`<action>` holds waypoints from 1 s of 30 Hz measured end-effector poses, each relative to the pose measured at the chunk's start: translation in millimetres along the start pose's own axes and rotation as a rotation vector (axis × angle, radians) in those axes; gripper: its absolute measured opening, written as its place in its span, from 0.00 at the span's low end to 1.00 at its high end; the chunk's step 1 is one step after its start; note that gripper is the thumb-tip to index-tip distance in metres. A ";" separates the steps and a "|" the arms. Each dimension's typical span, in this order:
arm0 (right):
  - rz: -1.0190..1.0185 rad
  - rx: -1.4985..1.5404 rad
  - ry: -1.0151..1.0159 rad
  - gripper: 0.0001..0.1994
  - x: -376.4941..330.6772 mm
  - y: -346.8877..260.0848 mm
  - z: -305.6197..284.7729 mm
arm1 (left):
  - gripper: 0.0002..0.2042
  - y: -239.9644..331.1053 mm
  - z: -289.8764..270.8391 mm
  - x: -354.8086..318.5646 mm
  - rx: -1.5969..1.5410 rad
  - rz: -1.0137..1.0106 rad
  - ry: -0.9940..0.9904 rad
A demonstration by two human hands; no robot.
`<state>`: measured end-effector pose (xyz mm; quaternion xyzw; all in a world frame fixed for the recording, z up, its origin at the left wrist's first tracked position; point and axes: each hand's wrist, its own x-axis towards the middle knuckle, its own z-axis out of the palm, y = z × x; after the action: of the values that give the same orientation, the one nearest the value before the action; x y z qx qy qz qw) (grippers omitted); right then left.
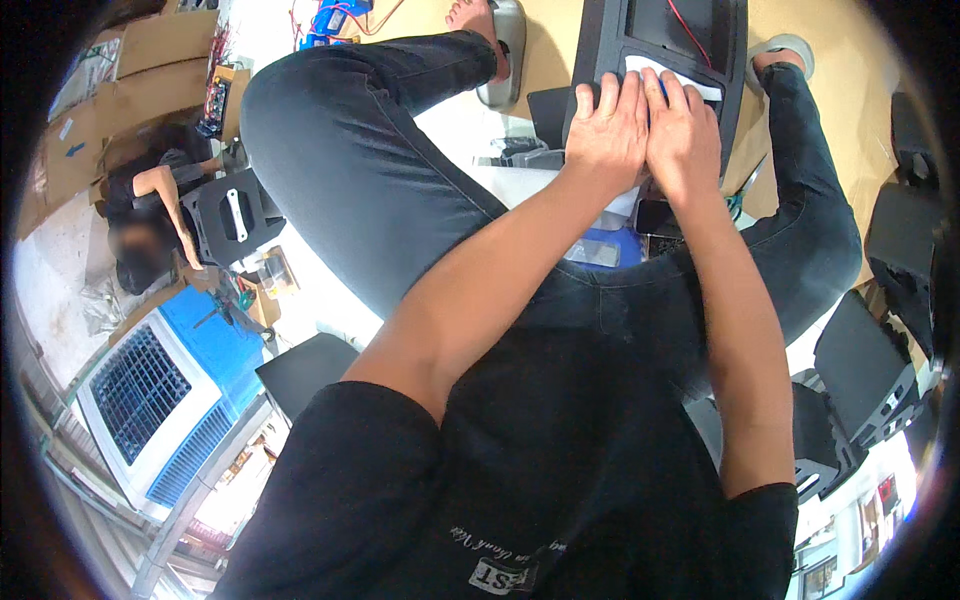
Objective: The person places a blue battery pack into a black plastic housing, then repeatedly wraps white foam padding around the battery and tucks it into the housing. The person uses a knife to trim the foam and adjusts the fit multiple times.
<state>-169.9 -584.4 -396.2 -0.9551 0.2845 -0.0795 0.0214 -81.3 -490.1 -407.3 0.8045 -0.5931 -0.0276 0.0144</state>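
Observation:
A black case [600,45] with recessed compartments lies in front of me between my feet. My left hand [610,125] and my right hand [684,138] rest side by side over its near part, palms down and fingers stretched forward. A white piece [704,88] shows beyond the fingertips, at the edge of a compartment. A bit of blue peeks out between the fingers; what lies beneath the hands is mostly hidden. In the far compartment runs a thin red wire [690,35].
Scissors [745,190] with green handles lie right of the case. Blue packs [330,22] with red wires are at the far left. At left, another person [160,190] works near a black panel; a blue-and-white air cooler [150,390] stands nearer. Black cases [865,370] stand at right.

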 end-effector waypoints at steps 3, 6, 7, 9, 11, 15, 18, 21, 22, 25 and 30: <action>-0.007 0.016 -0.040 0.24 3.4 3.2 -3.9 | 0.42 1.0 -1.2 4.1 0.052 -0.010 -0.017; 0.014 0.085 -0.174 0.24 6.6 6.3 -2.7 | 0.46 0.0 -3.3 9.6 0.054 0.004 -0.111; 0.018 0.107 -0.195 0.25 7.1 6.6 -1.5 | 0.46 -0.8 -4.7 9.8 0.038 -0.001 -0.102; -0.013 0.091 -0.133 0.26 7.9 6.3 0.3 | 0.47 -4.5 -8.1 13.0 0.008 0.011 -0.136; 0.001 0.033 -0.162 0.27 9.0 7.3 -0.7 | 0.46 -7.3 -12.9 17.2 0.025 0.019 -0.120; 0.052 0.051 -0.380 0.30 17.0 16.7 -15.0 | 0.49 -8.8 -27.2 23.5 0.065 0.076 -0.267; 0.054 0.048 -0.490 0.31 27.7 18.1 -21.2 | 0.50 -11.4 -34.7 26.4 0.033 0.091 -0.229; 0.036 0.038 -0.506 0.32 36.4 15.5 -17.9 | 0.49 -14.0 -35.7 21.2 0.024 0.083 -0.242; 0.027 0.049 -0.484 0.32 37.8 14.8 -15.1 | 0.48 -15.2 -34.8 20.1 0.042 0.085 -0.234; -0.056 0.024 -0.420 0.33 40.1 16.2 -2.6 | 0.48 -16.8 -29.4 16.7 0.038 0.073 -0.243; -0.184 -0.082 -0.379 0.31 41.5 16.5 9.4 | 0.44 -18.2 -26.5 11.0 0.026 0.072 -0.181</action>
<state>-143.1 -621.0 -401.1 -0.9750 0.1900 0.1114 0.0281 -59.1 -495.5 -382.1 0.7769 -0.6210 -0.0920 -0.0489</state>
